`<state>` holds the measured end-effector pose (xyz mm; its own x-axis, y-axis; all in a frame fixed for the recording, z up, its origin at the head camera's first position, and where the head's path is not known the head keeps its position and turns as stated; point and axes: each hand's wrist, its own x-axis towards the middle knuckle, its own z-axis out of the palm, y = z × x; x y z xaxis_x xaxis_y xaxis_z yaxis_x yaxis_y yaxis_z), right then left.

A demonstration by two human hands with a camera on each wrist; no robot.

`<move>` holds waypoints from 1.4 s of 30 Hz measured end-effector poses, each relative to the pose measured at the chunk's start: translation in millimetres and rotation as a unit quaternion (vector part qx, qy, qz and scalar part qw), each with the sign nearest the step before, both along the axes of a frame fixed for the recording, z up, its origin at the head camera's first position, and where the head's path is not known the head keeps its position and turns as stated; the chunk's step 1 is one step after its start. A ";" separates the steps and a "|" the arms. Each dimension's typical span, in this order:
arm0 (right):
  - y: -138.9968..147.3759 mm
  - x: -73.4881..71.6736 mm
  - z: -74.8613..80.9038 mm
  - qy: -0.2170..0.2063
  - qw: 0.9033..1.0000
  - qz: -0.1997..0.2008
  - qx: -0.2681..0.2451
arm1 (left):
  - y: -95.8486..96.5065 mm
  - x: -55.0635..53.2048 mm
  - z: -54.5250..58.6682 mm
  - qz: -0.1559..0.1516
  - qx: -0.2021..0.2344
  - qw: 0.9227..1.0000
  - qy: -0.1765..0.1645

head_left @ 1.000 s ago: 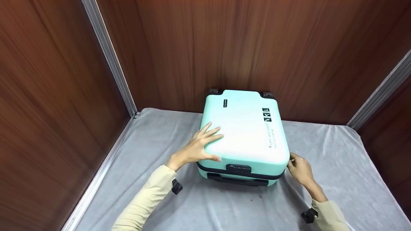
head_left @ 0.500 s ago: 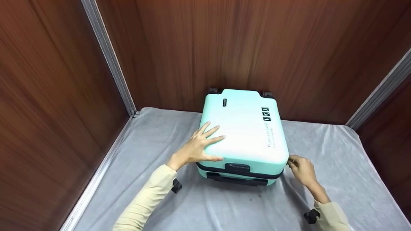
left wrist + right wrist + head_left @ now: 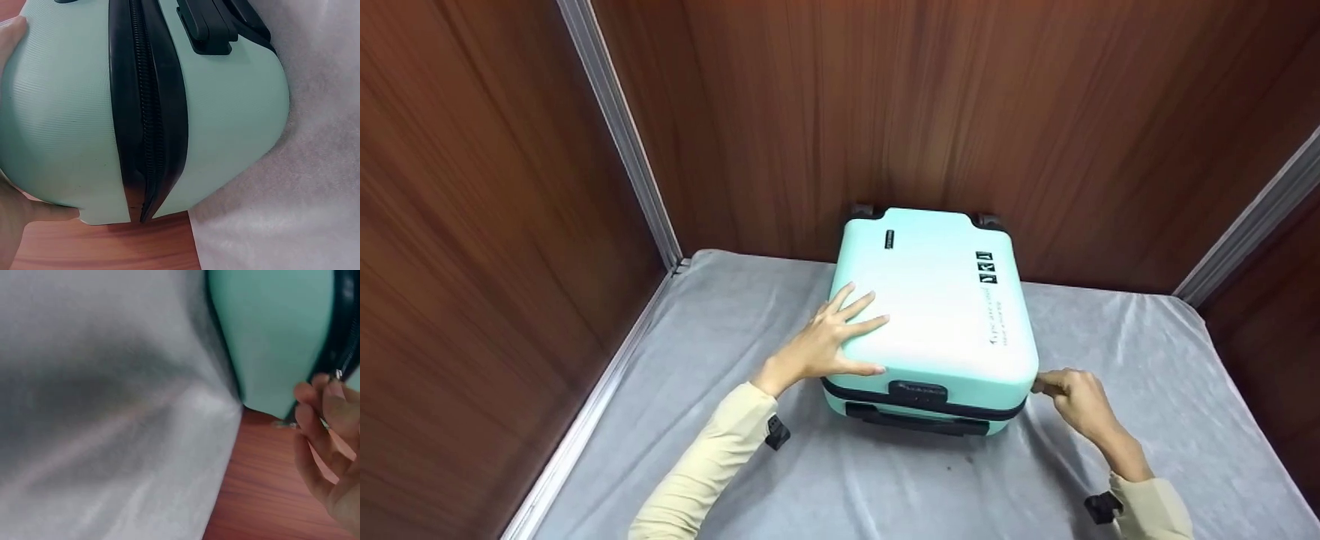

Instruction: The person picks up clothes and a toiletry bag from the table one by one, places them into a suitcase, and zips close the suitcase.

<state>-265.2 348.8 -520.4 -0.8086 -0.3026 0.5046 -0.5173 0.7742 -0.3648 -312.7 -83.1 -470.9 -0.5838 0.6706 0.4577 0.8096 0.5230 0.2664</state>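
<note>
A mint-green hard-shell suitcase [image 3: 934,300] lies flat, its wheels toward the back wall and its handles toward me. My left hand [image 3: 829,345] rests on the lid's near left corner, fingers spread and thumb along the front edge. The black zipper [image 3: 149,107] is closed along the stretch seen in the left wrist view. At the near right corner, my right hand [image 3: 1084,405] pinches a metal zipper pull [image 3: 337,375] between thumb and curled fingers. Another small metal piece [image 3: 285,423] shows just beyond those fingers. In the head view the suitcase corner partly hides these fingertips.
Grey cloth [image 3: 1125,360] with folds covers the surface under the suitcase. Wood-grain panels [image 3: 780,135] stand behind and at both sides, with metal corner posts [image 3: 622,135]. A black carry handle [image 3: 918,393] and a telescoping handle [image 3: 915,421] face me.
My right hand has shifted slightly toward me and to the right along the suitcase's side, its wrist turning a little. The left hand and suitcase stay nearly in place.
</note>
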 end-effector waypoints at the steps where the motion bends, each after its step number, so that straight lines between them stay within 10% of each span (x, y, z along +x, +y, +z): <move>1: 1.1 0.5 2.1 -0.007 1.000 0.005 0.007 | 0.3 -0.2 -0.1 -0.001 0.001 1.000 -0.002; 12: 5.8 3.0 3.8 -0.124 0.991 0.036 -0.024 | 2.7 0.7 -0.7 0.002 -0.002 1.000 -0.013; 28: 8.1 1.8 1.3 -0.069 0.995 0.073 -0.017 | 4.8 0.6 -3.5 0.017 -0.023 0.999 0.035; 42: 10.5 11.1 22.3 -0.094 0.986 0.131 0.038 | 6.9 -1.0 1.4 0.025 -0.012 0.999 -0.019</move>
<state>-254.1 359.3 -498.1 -0.7744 -0.5448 0.3216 -0.6324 0.6512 -0.4196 -313.7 -76.2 -469.5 -0.6334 0.6508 0.4187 0.7719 0.5687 0.2839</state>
